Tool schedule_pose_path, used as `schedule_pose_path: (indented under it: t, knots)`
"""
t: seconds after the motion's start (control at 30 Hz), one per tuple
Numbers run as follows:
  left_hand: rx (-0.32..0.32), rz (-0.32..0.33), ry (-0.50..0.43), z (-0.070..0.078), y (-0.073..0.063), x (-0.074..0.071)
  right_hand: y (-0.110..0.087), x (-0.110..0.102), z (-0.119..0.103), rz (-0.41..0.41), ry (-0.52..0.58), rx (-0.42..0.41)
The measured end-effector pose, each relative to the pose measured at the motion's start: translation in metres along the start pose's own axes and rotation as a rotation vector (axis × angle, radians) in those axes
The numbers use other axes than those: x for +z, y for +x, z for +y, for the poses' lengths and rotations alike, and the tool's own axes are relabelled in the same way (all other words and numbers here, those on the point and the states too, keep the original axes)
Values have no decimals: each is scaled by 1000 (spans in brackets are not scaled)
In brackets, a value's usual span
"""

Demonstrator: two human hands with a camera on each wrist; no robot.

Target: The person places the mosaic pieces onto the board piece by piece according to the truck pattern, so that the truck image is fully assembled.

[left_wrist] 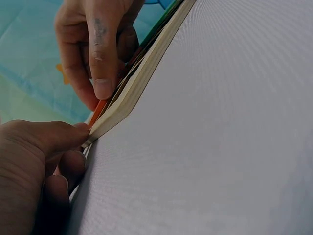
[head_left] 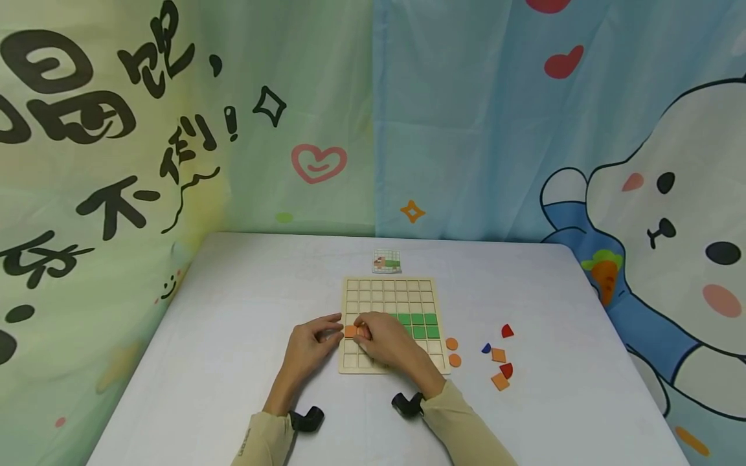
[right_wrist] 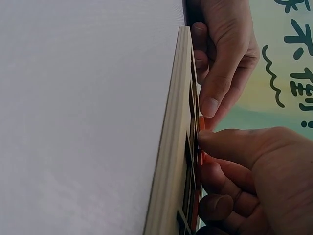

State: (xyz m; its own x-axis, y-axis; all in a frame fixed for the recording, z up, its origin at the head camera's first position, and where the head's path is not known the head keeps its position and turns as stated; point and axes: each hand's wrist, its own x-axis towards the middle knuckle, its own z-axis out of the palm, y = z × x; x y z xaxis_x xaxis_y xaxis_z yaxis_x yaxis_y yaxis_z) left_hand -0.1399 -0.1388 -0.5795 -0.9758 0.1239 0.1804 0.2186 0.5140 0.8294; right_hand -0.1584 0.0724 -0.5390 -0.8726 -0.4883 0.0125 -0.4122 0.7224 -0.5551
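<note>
A wooden grid board (head_left: 390, 285) lies on the table, with a row of orange square tiles (head_left: 350, 331) begun at its left side and green tiles (head_left: 417, 319) at its right. My right hand (head_left: 387, 340) reaches over the board and pinches an orange tile (right_wrist: 203, 155) between thumb and fingers, low over the grid; the hand hides much of it. At the board's left edge is my left hand (head_left: 315, 343), thumb and fingertips touching the rim beside the orange tile. In the left wrist view, the left thumb (left_wrist: 58, 134) lies along the board's corner.
Behind the board is a small picture card (head_left: 387, 262). Two orange discs (head_left: 452, 344) lie by its right edge. Farther right are orange squares (head_left: 498, 355), red quarter pieces (head_left: 507, 331) and a small blue piece (head_left: 486, 348). A printed curtain (head_left: 443, 129) hangs behind the table.
</note>
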Motion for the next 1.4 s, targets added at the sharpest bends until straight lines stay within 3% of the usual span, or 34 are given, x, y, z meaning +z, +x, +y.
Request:
schedule_pose_path:
  t: [0.33, 0.73, 1.17, 1.4]
  knots:
    - [-5, -4, -8, -1, -1, 2, -4, -4, 0, -11, 19, 4]
    - [13, 7, 10, 0, -1, 2, -42, -30, 11, 45, 97, 25]
    - [49, 27, 7, -1, 0, 2, -107, -61, 68, 216, 46, 132]
    - [40, 21, 12, -2, -1, 1, -138, -81, 96, 236, 26, 292]
